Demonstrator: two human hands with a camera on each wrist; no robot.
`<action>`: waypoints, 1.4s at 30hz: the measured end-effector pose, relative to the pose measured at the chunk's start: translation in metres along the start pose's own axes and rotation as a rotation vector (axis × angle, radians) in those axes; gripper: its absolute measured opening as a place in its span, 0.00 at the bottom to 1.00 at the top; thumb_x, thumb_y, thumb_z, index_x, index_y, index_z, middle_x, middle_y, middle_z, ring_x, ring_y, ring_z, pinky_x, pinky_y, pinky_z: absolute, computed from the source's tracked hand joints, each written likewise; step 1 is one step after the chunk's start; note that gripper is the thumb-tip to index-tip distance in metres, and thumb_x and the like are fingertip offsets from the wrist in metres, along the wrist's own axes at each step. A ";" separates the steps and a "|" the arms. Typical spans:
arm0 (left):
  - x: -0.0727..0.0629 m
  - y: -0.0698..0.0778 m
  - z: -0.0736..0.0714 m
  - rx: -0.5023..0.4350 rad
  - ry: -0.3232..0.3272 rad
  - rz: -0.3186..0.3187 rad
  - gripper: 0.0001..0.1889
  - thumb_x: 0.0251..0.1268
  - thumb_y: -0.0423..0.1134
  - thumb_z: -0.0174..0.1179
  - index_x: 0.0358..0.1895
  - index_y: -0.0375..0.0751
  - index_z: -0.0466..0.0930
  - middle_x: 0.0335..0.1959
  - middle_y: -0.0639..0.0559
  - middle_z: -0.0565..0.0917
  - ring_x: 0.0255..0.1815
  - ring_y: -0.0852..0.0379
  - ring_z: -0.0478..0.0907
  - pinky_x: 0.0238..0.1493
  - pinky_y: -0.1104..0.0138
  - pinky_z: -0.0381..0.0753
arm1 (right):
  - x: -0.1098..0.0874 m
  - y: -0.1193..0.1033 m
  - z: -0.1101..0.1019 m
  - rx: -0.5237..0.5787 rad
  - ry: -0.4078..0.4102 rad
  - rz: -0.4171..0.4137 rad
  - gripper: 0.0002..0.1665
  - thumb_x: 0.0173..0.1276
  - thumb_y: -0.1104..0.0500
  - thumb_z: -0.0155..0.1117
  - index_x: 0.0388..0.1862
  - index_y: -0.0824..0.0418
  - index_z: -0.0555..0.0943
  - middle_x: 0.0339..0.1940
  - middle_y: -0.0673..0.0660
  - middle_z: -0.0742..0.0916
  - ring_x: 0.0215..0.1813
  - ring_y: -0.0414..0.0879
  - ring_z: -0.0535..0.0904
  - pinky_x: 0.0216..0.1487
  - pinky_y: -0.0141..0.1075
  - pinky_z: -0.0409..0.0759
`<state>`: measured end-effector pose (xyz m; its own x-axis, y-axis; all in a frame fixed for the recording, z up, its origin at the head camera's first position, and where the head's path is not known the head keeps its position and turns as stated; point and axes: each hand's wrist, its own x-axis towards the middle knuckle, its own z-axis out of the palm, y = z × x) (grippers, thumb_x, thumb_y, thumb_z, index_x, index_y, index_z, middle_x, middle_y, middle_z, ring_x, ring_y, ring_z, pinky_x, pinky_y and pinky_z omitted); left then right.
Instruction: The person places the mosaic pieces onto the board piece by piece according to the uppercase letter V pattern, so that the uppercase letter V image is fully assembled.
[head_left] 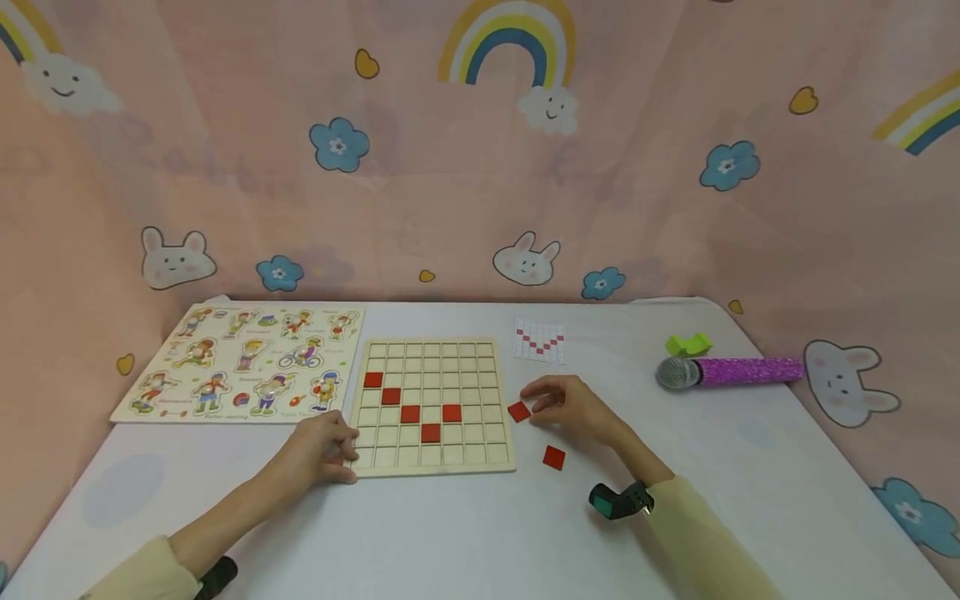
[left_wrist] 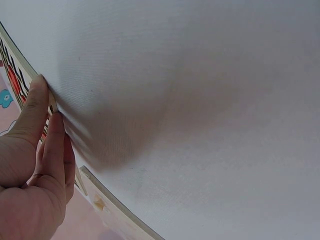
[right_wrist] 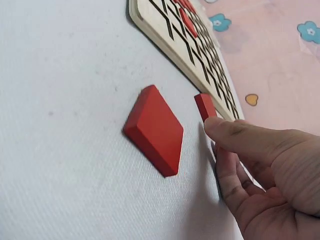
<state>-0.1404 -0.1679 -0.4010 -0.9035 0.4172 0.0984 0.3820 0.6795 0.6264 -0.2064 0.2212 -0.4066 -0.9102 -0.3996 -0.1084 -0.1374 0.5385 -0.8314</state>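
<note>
A wooden grid board [head_left: 465,457] lies flat, with several red square tiles [head_left: 431,433] set in its cells. My left hand [head_left: 318,450] holds the board's near left corner between thumb and curled fingers; the left wrist view shows this hand [left_wrist: 42,160] at the board edge. Just off the board's right side, my right hand [head_left: 573,408] pinches a red square tile [head_left: 519,412] between thumb and fingers. From the right wrist, the same tile [right_wrist: 205,106] appears tilted at the fingertips. Another red tile [head_left: 553,457] rests on the white table nearer me.
A small pattern card [head_left: 540,342] with a red V of squares lies behind the board's right side. To the left sits a picture puzzle board [head_left: 262,406]. A purple microphone [head_left: 731,372] and a lime-green piece [head_left: 688,344] lie at the right.
</note>
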 end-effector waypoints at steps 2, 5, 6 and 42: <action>0.001 0.001 0.000 -0.005 -0.002 -0.011 0.13 0.33 0.32 0.78 0.21 0.44 0.80 0.33 0.54 0.78 0.45 0.45 0.80 0.31 0.71 0.70 | 0.003 0.002 -0.004 -0.002 -0.027 -0.034 0.18 0.61 0.69 0.67 0.51 0.66 0.80 0.47 0.59 0.84 0.41 0.49 0.80 0.44 0.31 0.79; 0.001 0.002 -0.001 -0.009 -0.004 -0.023 0.13 0.33 0.32 0.78 0.20 0.44 0.80 0.33 0.54 0.78 0.45 0.45 0.80 0.31 0.71 0.71 | 0.006 0.004 -0.007 -0.014 -0.054 -0.077 0.16 0.60 0.68 0.68 0.49 0.66 0.81 0.44 0.59 0.84 0.38 0.48 0.79 0.42 0.30 0.77; 0.002 0.002 -0.002 -0.010 -0.004 -0.025 0.13 0.33 0.32 0.78 0.20 0.44 0.80 0.33 0.53 0.78 0.45 0.45 0.80 0.31 0.71 0.71 | 0.007 0.004 -0.008 -0.016 -0.059 -0.091 0.16 0.60 0.68 0.68 0.48 0.67 0.81 0.43 0.59 0.84 0.38 0.48 0.78 0.42 0.30 0.77; -0.001 0.000 0.000 -0.010 0.004 0.019 0.14 0.33 0.32 0.78 0.20 0.44 0.79 0.32 0.54 0.77 0.45 0.44 0.81 0.31 0.70 0.71 | 0.010 -0.017 0.010 0.068 0.264 0.111 0.15 0.60 0.66 0.69 0.46 0.68 0.83 0.44 0.61 0.87 0.45 0.51 0.84 0.50 0.39 0.79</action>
<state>-0.1396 -0.1678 -0.4013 -0.8968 0.4277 0.1133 0.3973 0.6657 0.6317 -0.2093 0.1999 -0.3990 -0.9896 -0.1298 -0.0628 -0.0130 0.5139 -0.8578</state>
